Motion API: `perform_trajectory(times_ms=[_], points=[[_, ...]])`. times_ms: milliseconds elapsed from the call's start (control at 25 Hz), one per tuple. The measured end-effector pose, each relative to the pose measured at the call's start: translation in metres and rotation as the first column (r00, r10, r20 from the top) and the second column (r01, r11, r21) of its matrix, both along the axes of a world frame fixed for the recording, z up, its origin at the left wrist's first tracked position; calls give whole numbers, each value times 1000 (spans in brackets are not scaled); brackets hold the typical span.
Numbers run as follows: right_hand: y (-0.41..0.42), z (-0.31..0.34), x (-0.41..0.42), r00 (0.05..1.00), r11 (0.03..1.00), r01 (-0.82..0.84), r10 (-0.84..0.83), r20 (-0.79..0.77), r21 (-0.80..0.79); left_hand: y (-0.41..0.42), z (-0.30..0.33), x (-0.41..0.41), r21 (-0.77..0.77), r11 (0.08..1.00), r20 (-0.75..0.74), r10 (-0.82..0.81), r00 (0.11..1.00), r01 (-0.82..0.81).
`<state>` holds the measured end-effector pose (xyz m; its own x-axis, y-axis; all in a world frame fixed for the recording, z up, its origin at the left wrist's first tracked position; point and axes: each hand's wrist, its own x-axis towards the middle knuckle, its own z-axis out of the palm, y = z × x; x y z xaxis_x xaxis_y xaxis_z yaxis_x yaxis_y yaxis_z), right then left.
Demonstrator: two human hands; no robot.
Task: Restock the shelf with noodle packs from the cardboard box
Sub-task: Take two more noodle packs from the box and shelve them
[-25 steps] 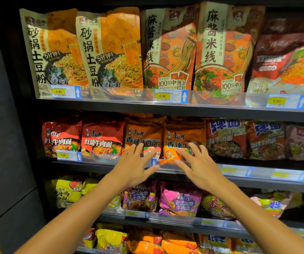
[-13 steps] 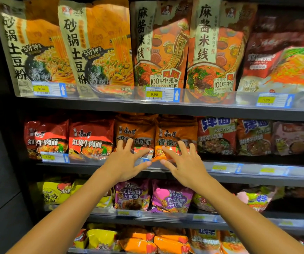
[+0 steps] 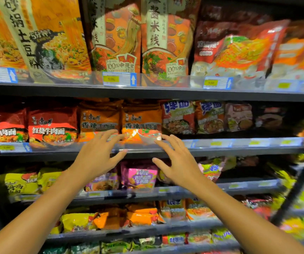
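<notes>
Orange foil showed under both sets of fingertips: two orange noodle packs stood side by side on the second shelf. The left hand was stretched toward the left orange pack, its fingers straight and spread, the tips at the pack's lower edge; whether they touched it could not be told. The thumb pointed right along the shelf's front rail. Just right of those fingers stood the right orange pack, between the two hands. The right hand reached toward its lower right corner, fingers likewise spread and holding nothing. Left of the left fingers stood red noodle packs; right of the right fingers, blue-lettered packs. Above the fingers, tall pouches lined the top shelf.
</notes>
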<state>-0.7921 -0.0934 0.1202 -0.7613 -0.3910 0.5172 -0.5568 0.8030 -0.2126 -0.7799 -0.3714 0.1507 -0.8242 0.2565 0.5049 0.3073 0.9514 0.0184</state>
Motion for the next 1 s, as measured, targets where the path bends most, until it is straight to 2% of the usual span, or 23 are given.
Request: perform_trajectory(times_ms=[120,240,360,480,680,800,880,1000], points=[[75,-18,38,998,999,39,-40,44,23,63,-6,25,16,990,-34,-142,989,142],[164,-37,85,988,997,72,-72,138,11,147,-18,50,-35,956,-42,-293,955,291],[249,-56,140,965,989,145,-145,217,18,238,-44,80,-56,914,19,-402,915,403],[343,-84,211,930,968,250,-244,274,13,341,-86,121,-79,845,140,-516,845,529],[477,-130,328,816,903,426,-413,404,63,486,-154,178,-48,740,362,-613,702,671],[543,-165,396,698,830,550,-519,494,96,562,-186,208,5,666,461,-664,589,746],[577,-186,435,609,772,629,-564,558,94,606,-201,227,11,638,507,-667,546,770],[616,-213,478,527,716,693,-586,616,87,664,-224,250,-27,582,549,-671,499,813]])
